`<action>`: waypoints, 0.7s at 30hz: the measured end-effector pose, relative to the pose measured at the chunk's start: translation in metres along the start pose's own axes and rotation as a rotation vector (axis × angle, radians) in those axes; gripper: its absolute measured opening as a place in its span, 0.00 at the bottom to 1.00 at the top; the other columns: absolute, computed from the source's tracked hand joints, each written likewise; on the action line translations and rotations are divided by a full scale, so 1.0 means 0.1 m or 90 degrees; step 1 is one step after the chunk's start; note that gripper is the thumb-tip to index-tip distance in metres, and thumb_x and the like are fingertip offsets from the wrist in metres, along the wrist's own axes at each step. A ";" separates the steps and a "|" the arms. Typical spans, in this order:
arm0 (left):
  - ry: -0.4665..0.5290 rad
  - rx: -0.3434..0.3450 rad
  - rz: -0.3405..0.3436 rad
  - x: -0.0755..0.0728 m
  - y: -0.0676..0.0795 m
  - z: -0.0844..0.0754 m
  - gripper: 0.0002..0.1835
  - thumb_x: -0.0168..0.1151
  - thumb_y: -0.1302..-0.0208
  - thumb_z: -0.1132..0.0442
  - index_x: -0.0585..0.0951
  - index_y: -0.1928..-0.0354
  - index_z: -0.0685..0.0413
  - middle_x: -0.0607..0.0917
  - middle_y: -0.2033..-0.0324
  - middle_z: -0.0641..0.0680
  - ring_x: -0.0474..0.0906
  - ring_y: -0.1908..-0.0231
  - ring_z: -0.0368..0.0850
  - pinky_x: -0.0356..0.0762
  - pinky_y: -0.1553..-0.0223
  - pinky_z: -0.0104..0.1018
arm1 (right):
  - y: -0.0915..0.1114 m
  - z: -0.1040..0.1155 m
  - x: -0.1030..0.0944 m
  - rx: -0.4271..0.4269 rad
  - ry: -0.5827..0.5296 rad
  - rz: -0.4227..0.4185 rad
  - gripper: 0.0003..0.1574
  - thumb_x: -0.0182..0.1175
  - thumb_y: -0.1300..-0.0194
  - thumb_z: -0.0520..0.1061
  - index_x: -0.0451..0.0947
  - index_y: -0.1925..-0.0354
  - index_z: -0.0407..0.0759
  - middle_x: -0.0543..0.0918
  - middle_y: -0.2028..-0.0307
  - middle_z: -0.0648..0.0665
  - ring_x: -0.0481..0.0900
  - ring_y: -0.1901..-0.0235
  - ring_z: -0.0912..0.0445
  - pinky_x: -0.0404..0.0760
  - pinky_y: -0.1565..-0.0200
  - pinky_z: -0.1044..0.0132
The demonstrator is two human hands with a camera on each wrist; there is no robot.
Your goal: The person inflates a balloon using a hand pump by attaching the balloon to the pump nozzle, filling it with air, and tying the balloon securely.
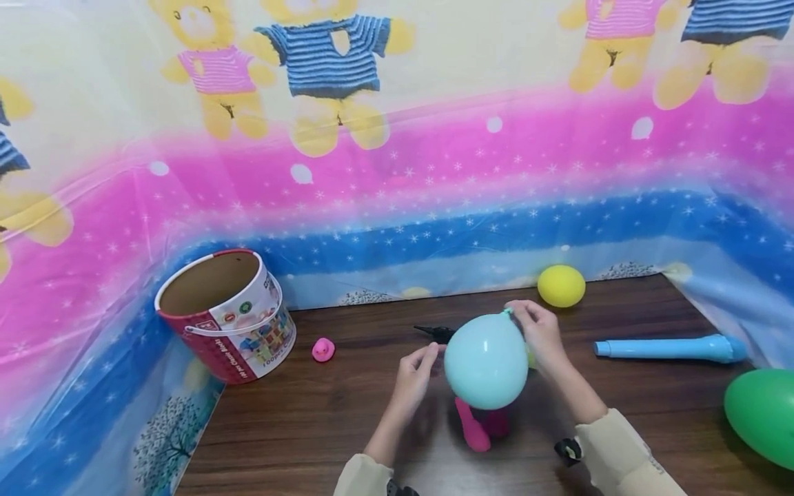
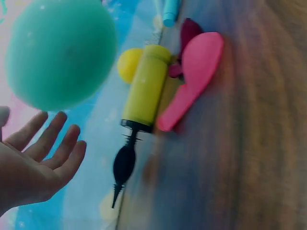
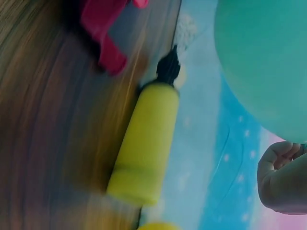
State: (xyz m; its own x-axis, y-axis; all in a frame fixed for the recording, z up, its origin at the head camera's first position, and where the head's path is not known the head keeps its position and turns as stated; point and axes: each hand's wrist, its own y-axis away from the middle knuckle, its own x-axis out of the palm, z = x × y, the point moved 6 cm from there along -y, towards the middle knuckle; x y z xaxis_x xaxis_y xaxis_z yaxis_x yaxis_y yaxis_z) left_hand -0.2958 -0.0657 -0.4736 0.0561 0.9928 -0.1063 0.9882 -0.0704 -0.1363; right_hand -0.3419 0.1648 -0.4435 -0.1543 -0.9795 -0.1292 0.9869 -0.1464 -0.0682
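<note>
A light turquoise inflated balloon point(image 1: 486, 361) is held above the table, with its tied neck at the upper right. My right hand point(image 1: 541, 335) pinches that neck between curled fingers. Beside the balloon's left side is my left hand point(image 1: 414, 375), its fingers point(image 2: 50, 136) extended and parted close to the balloon's surface. Below lie deflated pink balloons point(image 1: 473, 427), partly hidden in the head view. A yellow hand pump point(image 2: 147, 88) with a black nozzle rests on the table behind the balloon, which hides most of it in the head view.
A block bucket point(image 1: 229, 317) stands at the left, with a small pink toy duck point(image 1: 322, 349) beside it. A yellow balloon point(image 1: 561, 286) sits at the back. On the right are a blue toy microphone point(image 1: 670, 348) and a green balloon point(image 1: 766, 413). A printed cloth backs the table.
</note>
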 end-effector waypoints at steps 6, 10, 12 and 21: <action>-0.030 -0.065 0.056 0.07 0.07 0.20 0.22 0.47 0.25 0.58 0.82 0.57 0.73 0.86 0.60 0.71 0.80 0.71 0.40 0.81 0.63 0.37 | -0.08 -0.04 -0.48 0.015 -0.107 -0.121 0.12 0.53 0.27 0.51 0.80 0.59 0.47 0.78 0.72 0.64 0.75 0.66 0.68 0.78 0.60 0.77; -0.037 -0.114 0.075 0.11 0.11 0.30 0.20 0.50 0.27 0.60 0.82 0.62 0.75 0.86 0.66 0.71 0.72 0.81 0.36 0.74 0.75 0.30 | -0.11 -0.04 -0.81 -0.001 -0.267 -0.247 0.08 0.58 0.30 0.47 0.81 0.66 0.49 0.81 0.72 0.59 0.79 0.71 0.67 0.80 0.65 0.79; -0.045 -0.141 0.081 0.13 0.14 0.34 0.19 0.52 0.28 0.60 0.83 0.62 0.73 0.86 0.67 0.69 0.69 0.83 0.36 0.70 0.77 0.28 | -0.11 -0.05 -0.97 -0.024 -0.340 -0.301 0.08 0.58 0.31 0.46 0.81 0.65 0.45 0.82 0.72 0.57 0.80 0.73 0.67 0.81 0.66 0.79; -0.120 -0.113 0.132 0.19 0.20 0.53 0.10 0.65 0.42 0.69 0.82 0.60 0.69 0.80 0.78 0.56 0.68 0.83 0.38 0.67 0.83 0.27 | -0.10 -0.21 -1.44 -0.081 -0.486 -0.480 0.08 0.57 0.30 0.46 0.78 0.61 0.42 0.81 0.70 0.50 0.82 0.72 0.63 0.82 0.67 0.77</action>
State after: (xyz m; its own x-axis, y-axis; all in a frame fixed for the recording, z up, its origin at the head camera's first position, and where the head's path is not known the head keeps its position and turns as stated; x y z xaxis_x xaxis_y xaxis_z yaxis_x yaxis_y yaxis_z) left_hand -0.2829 -0.0533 -0.5307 0.2480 0.9224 -0.2959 0.9687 -0.2349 0.0797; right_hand -0.3304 0.3106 -0.4452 -0.6057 -0.4768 0.6370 0.6314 -0.7752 0.0202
